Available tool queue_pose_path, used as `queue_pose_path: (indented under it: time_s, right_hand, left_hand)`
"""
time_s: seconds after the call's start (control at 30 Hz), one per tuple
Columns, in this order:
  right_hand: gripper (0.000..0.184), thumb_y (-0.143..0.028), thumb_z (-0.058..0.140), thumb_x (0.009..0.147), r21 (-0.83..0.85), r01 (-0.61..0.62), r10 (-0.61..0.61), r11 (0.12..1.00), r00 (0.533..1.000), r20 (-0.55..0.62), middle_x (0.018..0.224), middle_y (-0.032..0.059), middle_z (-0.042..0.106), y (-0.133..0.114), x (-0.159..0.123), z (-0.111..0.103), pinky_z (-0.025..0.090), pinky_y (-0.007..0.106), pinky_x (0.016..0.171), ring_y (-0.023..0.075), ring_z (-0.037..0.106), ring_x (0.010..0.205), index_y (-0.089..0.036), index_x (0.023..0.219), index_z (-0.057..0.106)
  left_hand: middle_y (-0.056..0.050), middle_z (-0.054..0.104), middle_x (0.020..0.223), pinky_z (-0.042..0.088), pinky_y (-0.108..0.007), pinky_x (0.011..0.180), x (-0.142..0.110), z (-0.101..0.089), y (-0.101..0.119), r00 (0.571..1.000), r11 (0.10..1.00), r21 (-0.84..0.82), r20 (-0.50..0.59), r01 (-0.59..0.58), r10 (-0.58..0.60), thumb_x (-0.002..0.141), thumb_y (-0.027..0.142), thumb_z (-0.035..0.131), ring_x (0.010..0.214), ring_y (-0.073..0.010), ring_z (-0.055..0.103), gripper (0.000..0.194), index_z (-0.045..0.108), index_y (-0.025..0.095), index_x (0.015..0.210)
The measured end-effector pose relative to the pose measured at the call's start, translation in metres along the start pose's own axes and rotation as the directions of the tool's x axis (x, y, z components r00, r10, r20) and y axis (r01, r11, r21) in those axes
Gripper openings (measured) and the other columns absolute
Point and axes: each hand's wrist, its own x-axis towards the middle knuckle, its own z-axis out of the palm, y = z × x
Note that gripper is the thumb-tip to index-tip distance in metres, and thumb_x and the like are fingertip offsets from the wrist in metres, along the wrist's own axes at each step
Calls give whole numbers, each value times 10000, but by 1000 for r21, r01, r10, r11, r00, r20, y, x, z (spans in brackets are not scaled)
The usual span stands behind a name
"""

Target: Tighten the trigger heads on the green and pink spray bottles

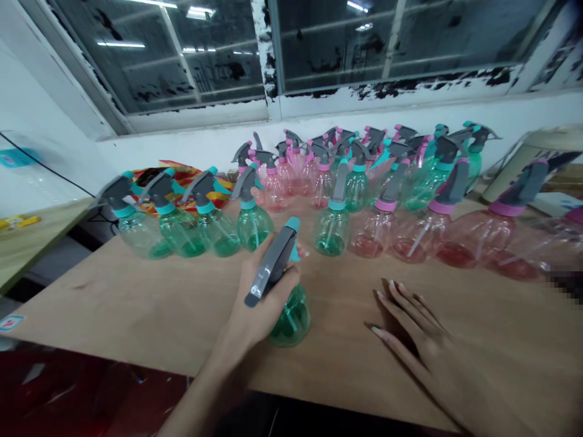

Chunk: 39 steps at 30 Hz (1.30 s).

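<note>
My left hand (262, 297) is wrapped round the neck of a green spray bottle (294, 318) near the table's front edge. Its grey trigger head with a turquoise nozzle points away from me, and some of the bottle is hidden by the hand. My right hand (419, 334) rests on the wooden table (350, 358) with fingers spread and nothing in them. Beyond my left hand stands a row of green spray bottles (223, 233) with turquoise collars. Past my right hand, pink spray bottles (419, 240) with pink collars continue that row, beside another green spray bottle (333, 233).
Many more spray bottles (321, 182), pink and green, crowd the back by the wall. A red and yellow bag (182, 176) lies behind the left row. A large printed container (523, 161) stands at the right. Another tabletop (40, 237) is at far left.
</note>
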Motion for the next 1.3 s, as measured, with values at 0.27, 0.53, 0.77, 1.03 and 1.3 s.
queue_pose_path:
  time_s: [0.27, 0.53, 0.77, 1.03, 1.3]
  right_hand:
    - [655, -543, 375, 950, 18, -29, 28, 999, 999, 14, 1557, 50, 346, -3, 3, -3, 285, 513, 1167, 259, 290, 1440, -212, 1510, 296]
    - [663, -545, 384, 945, 41, -41, 40, 998, 999, 30, 1568, 55, 323, -1, 1, -2, 275, 516, 1171, 268, 273, 1446, -202, 1507, 305]
    - [654, -534, 372, 953, 28, -36, 35, 999, 999, 28, 1573, 56, 311, -1, 1, -2, 277, 510, 1171, 256, 268, 1449, -195, 1507, 301]
    - [630, -532, 352, 957, 40, -24, 24, 999, 1000, 7, 1554, 53, 352, -3, 2, -2, 287, 523, 1164, 268, 296, 1437, -214, 1500, 325]
    - [638, -532, 353, 958, 50, -27, 27, 998, 1000, -1, 1555, 61, 349, -4, 2, -2, 284, 513, 1167, 265, 291, 1439, -195, 1499, 327]
  left_hand:
    - [-3, 704, 909, 524, -293, 638, -6, 1, 0, 995, 997, -6, -62, 76, -76, 770, 295, 596, 702, -182, 648, 384, 632, 269, 1152]
    - [-40, 722, 1100, 555, -360, 883, -2, 5, 1, 996, 991, -105, -36, 78, -82, 741, 250, 604, 1048, -246, 674, 426, 617, 259, 1167]
    - [-27, 666, 1241, 554, -359, 905, -2, 5, -8, 999, 990, -136, 26, 31, -28, 715, 154, 623, 1069, -228, 667, 453, 620, 293, 1145]
    - [2, 659, 1216, 569, -308, 832, -1, 4, -8, 999, 990, -136, 50, 21, -14, 709, 111, 586, 1042, -211, 668, 491, 610, 316, 1154]
    - [0, 690, 873, 550, -303, 686, 3, 1, -11, 995, 994, 59, 59, -87, 83, 716, 135, 572, 783, -198, 680, 348, 591, 282, 1030]
